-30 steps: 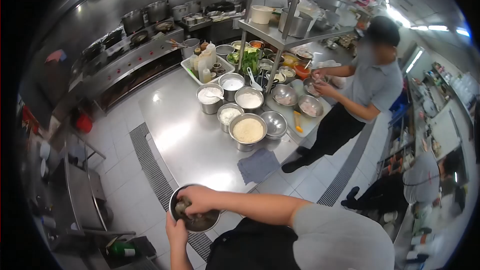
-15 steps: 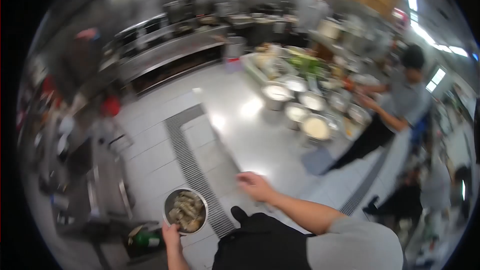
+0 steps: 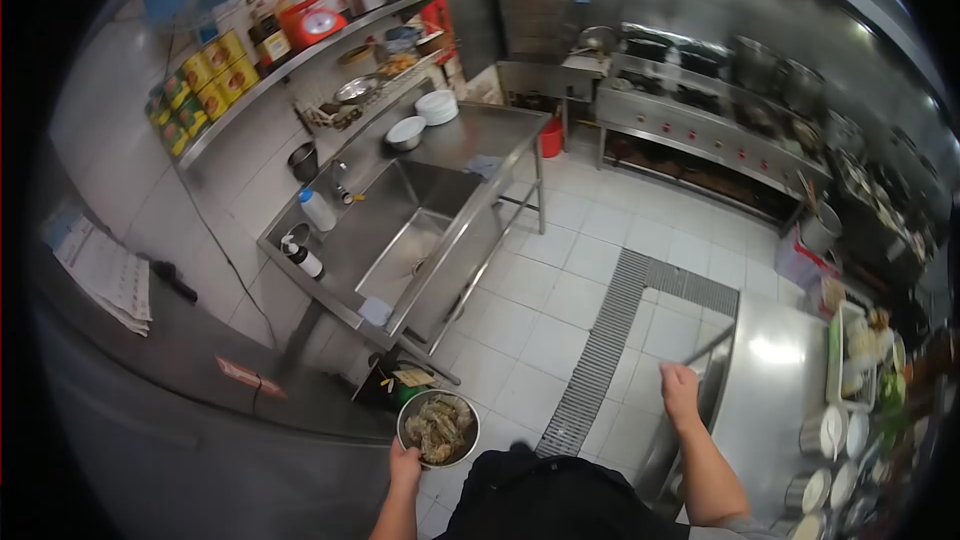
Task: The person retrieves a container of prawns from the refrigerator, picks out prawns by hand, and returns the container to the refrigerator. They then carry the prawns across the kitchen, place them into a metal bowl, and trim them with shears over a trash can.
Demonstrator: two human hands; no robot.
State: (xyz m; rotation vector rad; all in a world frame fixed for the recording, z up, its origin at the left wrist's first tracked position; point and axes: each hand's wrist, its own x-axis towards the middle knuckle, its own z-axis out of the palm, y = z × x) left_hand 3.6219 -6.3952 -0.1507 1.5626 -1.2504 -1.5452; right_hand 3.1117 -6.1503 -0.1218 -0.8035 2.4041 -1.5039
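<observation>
At the bottom of the head view, my left hand point(image 3: 405, 462) grips the rim of a round metal bowl point(image 3: 473, 441). Raw shrimp point(image 3: 436, 427), greyish and unpeeled, fill much of the bowl. My right hand point(image 3: 679, 389) is raised beside the left edge of the steel worktable point(image 3: 765, 380), with its fingers curled in and nothing visible in them. It does not appear to touch the table.
A steel sink point(image 3: 415, 240) stands ahead on the left, with stacked white plates point(image 3: 437, 108) on its counter. Below it is a dark bin point(image 3: 380, 380). A floor drain grate point(image 3: 600, 350) crosses the tiles. Metal pots point(image 3: 822, 432) line the worktable's right. A stove point(image 3: 700, 130) stands behind.
My view has swung left, bringing the sink and shelf into sight and shifting the worktable rightward. My left hand still carries the bowl of shrimp. The co-workers are out of view.
</observation>
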